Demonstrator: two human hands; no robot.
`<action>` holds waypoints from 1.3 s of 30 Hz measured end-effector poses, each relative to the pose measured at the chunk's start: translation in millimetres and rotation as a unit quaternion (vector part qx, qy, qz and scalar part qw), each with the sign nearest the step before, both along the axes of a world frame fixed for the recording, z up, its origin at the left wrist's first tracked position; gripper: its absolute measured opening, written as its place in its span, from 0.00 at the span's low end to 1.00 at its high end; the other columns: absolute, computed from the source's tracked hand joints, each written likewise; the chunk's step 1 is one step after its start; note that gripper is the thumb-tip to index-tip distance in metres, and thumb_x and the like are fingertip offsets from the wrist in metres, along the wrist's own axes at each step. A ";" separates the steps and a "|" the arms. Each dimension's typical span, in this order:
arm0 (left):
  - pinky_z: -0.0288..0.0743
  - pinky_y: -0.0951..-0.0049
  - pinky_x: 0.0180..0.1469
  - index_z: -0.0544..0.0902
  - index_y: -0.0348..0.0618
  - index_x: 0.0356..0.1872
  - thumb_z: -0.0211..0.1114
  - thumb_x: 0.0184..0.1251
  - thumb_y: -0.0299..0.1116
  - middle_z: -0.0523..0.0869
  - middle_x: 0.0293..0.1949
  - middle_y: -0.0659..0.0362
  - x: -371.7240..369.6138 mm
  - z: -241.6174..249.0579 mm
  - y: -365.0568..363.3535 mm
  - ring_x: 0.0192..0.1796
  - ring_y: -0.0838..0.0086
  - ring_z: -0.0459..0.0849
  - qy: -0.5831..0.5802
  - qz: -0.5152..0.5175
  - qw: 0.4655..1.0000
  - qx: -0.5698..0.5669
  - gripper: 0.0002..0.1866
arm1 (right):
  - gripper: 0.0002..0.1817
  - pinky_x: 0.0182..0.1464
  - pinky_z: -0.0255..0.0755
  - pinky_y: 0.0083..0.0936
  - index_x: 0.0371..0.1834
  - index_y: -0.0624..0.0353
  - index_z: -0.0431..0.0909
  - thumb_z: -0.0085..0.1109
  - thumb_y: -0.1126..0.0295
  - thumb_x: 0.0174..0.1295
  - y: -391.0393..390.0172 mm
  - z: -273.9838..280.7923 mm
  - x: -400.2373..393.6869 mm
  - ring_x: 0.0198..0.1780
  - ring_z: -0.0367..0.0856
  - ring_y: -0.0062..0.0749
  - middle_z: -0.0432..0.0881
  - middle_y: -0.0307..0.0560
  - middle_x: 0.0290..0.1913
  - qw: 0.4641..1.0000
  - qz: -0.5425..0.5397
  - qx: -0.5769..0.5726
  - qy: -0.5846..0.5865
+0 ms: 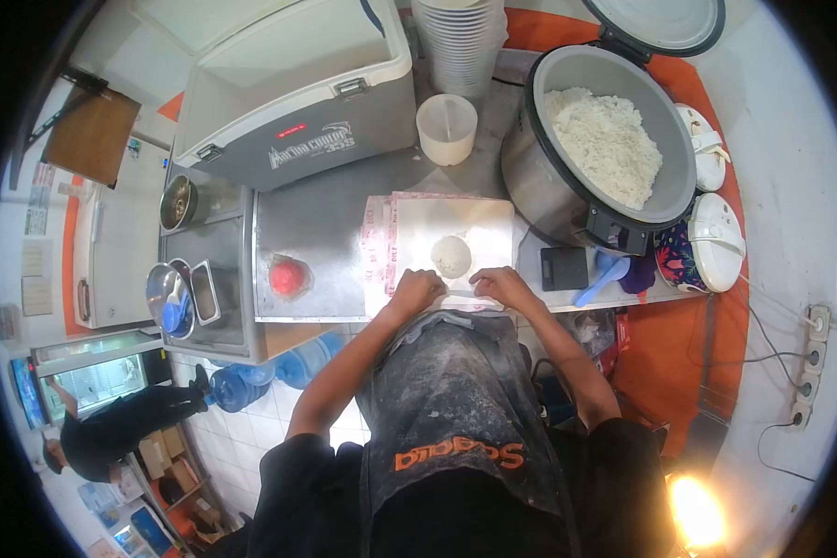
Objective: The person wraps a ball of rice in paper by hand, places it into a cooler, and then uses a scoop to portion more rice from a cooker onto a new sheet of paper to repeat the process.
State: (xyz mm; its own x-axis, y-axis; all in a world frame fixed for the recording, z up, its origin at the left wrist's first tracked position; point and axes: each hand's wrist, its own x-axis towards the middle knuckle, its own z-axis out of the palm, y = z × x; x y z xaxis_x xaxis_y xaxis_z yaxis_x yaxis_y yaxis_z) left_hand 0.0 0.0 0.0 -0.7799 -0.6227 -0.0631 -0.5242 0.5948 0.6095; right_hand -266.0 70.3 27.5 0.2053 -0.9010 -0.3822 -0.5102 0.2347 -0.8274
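Note:
A rounded mound of white rice (pixel 453 257) sits on a pale sheet of wrapping paper (pixel 418 223) at the counter's front edge. My left hand (pixel 418 290) is closed on the paper's near edge, left of the rice. To the right, my right hand (pixel 502 286) pinches the same near edge, which looks folded up between the two hands. More sheets with red print (pixel 375 244) lie beneath and stick out on the left. What is under my fingertips is partly hidden.
An open rice cooker (pixel 549 177) full of rice stands at right. Near it lie a black flat device (pixel 564 269) and a blue rice paddle (pixel 604 280). A grey cooler box (pixel 316 139), a white tub (pixel 446 130) and a red wrapped item (pixel 288 276) are leftward. Another person (pixel 139 418) stands far left.

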 end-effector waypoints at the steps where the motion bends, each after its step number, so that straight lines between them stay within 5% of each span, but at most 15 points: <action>1: 0.81 0.57 0.46 0.92 0.47 0.35 0.72 0.64 0.39 0.92 0.36 0.56 0.4 -3.4 -0.2 0.41 0.59 0.90 -0.008 0.010 1.000 0.004 0.08 | 0.16 0.48 0.82 0.31 0.50 0.60 0.89 0.72 0.69 0.59 -0.5 -5.2 -1.6 0.40 0.91 0.37 0.92 0.53 0.38 1.000 0.008 -0.013 -0.009; 6: 0.81 0.56 0.45 0.92 0.45 0.35 0.72 0.64 0.36 0.91 0.37 0.52 3.3 -12.3 1.6 0.40 0.56 0.89 -0.024 0.014 0.999 0.017 0.07 | 0.15 0.47 0.82 0.30 0.50 0.60 0.89 0.69 0.72 0.60 1.1 -17.4 -6.8 0.40 0.91 0.35 0.92 0.52 0.38 0.999 0.021 -0.010 -0.023; 11: 0.81 0.60 0.49 0.92 0.42 0.40 0.71 0.65 0.35 0.92 0.39 0.49 9.8 -17.0 0.7 0.43 0.56 0.90 0.028 0.084 0.983 0.159 0.09 | 0.15 0.47 0.83 0.30 0.51 0.59 0.89 0.67 0.73 0.61 0.0 -25.7 -7.8 0.40 0.91 0.35 0.92 0.53 0.39 0.999 0.034 -0.002 -0.010; 39: 0.82 0.62 0.50 0.92 0.43 0.40 0.71 0.66 0.38 0.92 0.39 0.51 15.6 -30.7 -6.0 0.44 0.59 0.91 -0.006 0.066 0.982 0.177 0.10 | 0.15 0.44 0.82 0.31 0.51 0.61 0.87 0.69 0.73 0.60 14.4 -22.6 -3.0 0.39 0.91 0.35 0.92 0.50 0.36 1.000 -0.006 -0.012 -0.027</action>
